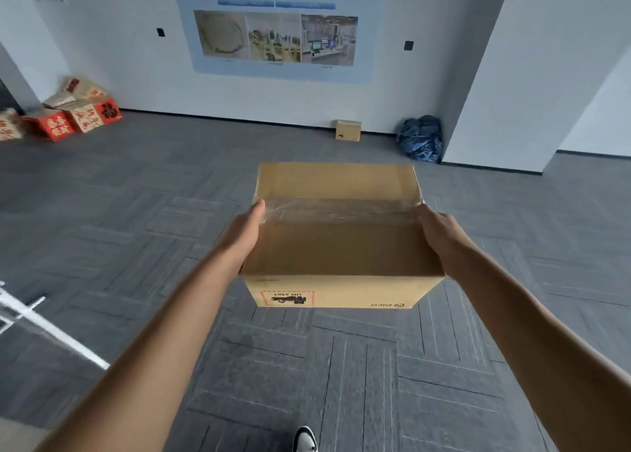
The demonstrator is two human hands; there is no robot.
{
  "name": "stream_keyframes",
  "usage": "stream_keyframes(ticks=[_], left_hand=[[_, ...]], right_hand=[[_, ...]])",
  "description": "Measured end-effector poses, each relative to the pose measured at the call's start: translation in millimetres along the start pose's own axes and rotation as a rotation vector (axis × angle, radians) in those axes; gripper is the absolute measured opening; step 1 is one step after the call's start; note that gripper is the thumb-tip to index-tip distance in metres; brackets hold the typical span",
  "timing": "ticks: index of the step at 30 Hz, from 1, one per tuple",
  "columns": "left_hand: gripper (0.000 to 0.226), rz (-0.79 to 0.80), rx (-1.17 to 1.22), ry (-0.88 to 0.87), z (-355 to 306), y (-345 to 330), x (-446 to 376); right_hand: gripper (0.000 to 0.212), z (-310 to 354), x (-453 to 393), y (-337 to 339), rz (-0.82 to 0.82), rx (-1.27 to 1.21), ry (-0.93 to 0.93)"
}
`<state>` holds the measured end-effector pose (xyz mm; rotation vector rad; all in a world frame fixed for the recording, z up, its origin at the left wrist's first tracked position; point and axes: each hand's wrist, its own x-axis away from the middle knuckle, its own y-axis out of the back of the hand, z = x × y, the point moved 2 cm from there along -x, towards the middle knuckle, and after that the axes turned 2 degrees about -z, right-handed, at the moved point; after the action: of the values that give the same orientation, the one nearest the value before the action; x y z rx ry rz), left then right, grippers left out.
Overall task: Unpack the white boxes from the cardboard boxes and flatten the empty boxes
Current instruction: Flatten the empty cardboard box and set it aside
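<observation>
The left hand (246, 233) lies flat with straight fingers on the left wall of the cardboard box (338, 236); the right hand (440, 234) presses the right wall, its fingers look mostly straight; the box hangs between them above the carpet, long axis across, both hands equally near; its tape is still on top.

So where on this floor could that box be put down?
The carpet is bare below and to the left of the taped box held between both hands, and between it and the far wall. It is crowded in the left corner, by the red printed boxes; a small carton and a blue bag sit by the wall.
</observation>
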<state>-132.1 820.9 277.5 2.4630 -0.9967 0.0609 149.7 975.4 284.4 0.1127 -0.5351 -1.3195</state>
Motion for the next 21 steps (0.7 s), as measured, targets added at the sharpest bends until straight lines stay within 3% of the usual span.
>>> stream_keyframes(ticks=[3,13,21], left_hand=[[0.065,0.029,-0.016,-0.024,-31,-18,-79],[0.061,0.22,-0.057,-0.098,-136,-84,-287],[0.06,0.202,-0.068,-0.109,-212,-183,-461]], right_hand=[[0.04,38,-63,-12,-0.026,0.001,-0.001],[0.045,125,-263,-23,-0.098,-0.022,-0.007],[0.054,176,-478,-29,-0.124,-0.046,0.026]])
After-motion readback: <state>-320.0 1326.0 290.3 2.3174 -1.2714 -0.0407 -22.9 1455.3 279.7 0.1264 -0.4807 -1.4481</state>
